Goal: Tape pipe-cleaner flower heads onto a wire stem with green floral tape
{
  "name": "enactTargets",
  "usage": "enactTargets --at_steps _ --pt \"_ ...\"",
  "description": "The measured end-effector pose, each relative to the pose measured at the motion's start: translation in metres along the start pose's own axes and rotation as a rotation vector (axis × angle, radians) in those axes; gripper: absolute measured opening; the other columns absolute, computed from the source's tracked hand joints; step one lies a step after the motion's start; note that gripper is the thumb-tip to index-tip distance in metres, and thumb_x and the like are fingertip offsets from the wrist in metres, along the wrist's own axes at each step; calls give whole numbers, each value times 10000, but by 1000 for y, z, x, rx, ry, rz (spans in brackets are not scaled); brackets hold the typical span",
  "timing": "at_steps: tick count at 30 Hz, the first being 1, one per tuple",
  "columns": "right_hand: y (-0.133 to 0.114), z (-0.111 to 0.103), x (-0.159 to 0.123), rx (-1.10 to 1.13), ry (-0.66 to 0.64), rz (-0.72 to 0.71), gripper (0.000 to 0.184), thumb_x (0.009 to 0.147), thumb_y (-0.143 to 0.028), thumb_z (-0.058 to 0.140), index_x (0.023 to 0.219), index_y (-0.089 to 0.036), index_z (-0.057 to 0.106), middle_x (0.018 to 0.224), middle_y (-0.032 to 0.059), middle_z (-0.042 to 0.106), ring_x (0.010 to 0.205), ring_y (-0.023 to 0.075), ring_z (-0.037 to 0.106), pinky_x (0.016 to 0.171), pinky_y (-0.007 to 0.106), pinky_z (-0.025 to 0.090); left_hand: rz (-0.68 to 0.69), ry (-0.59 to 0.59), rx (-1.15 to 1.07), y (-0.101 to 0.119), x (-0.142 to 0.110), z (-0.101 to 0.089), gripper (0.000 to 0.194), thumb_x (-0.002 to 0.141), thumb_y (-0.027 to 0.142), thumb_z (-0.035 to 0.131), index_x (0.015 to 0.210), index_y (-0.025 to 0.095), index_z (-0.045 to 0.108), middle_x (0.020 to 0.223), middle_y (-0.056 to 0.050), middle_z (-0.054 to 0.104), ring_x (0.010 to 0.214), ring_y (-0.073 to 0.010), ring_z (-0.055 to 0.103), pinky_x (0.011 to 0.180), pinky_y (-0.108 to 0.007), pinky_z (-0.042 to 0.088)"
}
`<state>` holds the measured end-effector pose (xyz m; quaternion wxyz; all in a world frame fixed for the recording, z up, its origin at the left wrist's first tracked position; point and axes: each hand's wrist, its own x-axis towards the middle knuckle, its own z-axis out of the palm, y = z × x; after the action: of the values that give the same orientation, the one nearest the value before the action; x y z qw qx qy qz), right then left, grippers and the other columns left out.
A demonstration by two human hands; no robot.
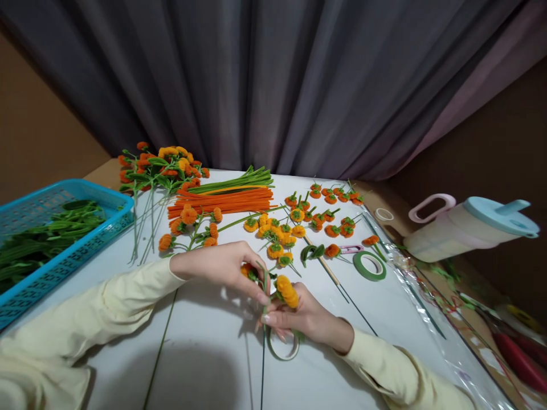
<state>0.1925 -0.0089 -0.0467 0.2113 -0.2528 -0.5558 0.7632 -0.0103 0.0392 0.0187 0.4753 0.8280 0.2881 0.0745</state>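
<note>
My left hand pinches a thin green stem near its top, and a dark wire length of it runs down towards the table's front edge. Close beside it, my right hand has thumb and fingers closed at the same stem. A yellow-orange fuzzy flower stands up by the right hand's fingers. Another orange flower is partly hidden by the left hand. Below the right hand hangs a roll of green floral tape, its strip leading up to the fingers.
Orange pipe cleaners lie behind, with green ones. Loose yellow flower heads and orange ones spread right. A blue basket of leaves stands left. Another tape roll and a tumbler are right.
</note>
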Motion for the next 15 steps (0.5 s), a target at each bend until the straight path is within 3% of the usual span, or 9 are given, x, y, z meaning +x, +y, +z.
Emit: enactTargets --at_steps 3,9,15 --pt "1 1 0 -27 21 -16 334 778 -403 688 729 -72 683 503 -24 526 418 47 402 413 189 316 -65 1 5 0 2 1 254 739 410 711 776 160 725 671 -6 646 794 -167 571 707 -219 415" --pt "0 3 1 -131 92 -75 298 811 -362 657 826 -74 733 477 -30 510 407 47 392 415 183 321 -75 66 -29 -4 -3 5 279 732 422 711 752 144 731 696 -24 674 749 -151 569 682 -206 416" --pt "-13 12 -6 -273 221 -87 262 829 -310 615 742 -85 719 488 -10 535 442 69 439 454 189 345 -147 96 -55 -6 -4 7 276 735 413 704 750 139 734 721 -25 691 705 -139 579 653 -195 420"
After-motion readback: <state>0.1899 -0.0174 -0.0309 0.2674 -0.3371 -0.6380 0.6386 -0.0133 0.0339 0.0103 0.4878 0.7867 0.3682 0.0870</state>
